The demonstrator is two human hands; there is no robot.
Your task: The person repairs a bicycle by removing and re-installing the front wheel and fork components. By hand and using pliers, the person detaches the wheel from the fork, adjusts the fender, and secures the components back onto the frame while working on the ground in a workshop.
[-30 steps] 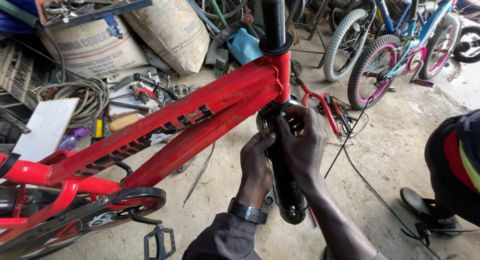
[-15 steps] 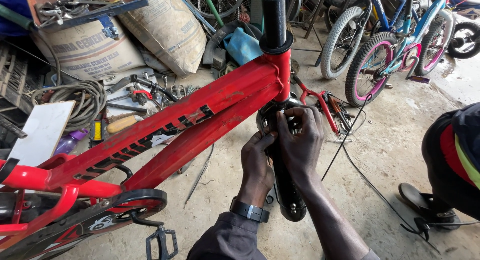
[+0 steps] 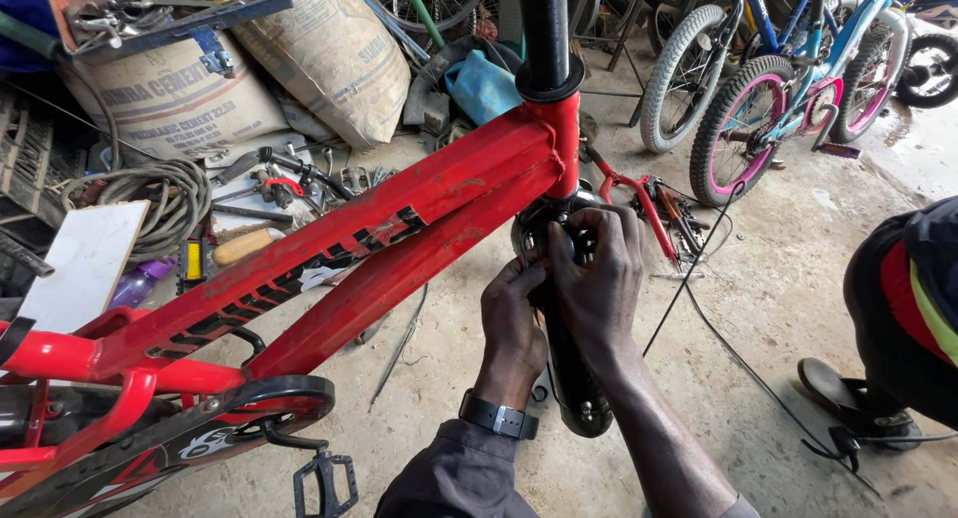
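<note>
A red bicycle frame (image 3: 419,214) slants across the view, its head tube at the upper middle with a black steerer tube (image 3: 544,34) sticking up. Under the head tube a black fork (image 3: 571,383) hangs down. My left hand (image 3: 511,323), with a black wristwatch, grips the fork's upper part from the left. My right hand (image 3: 597,278) wraps over the fork crown just below the head tube, fingers curled on the black bearing parts. A black pedal (image 3: 324,478) and chain guard (image 3: 190,438) show at the lower left.
Tools, a coiled cable (image 3: 150,194) and cement sacks (image 3: 329,49) lie on the floor behind the frame. Small bicycles (image 3: 768,89) stand at the upper right. Another person's leg and sandal (image 3: 878,358) sit at the right. Loose black cables (image 3: 728,348) cross the concrete.
The view has shifted slightly. Both hands stay at the fork crown, the right hand's fingers moving a little higher over the black parts under the head tube.
</note>
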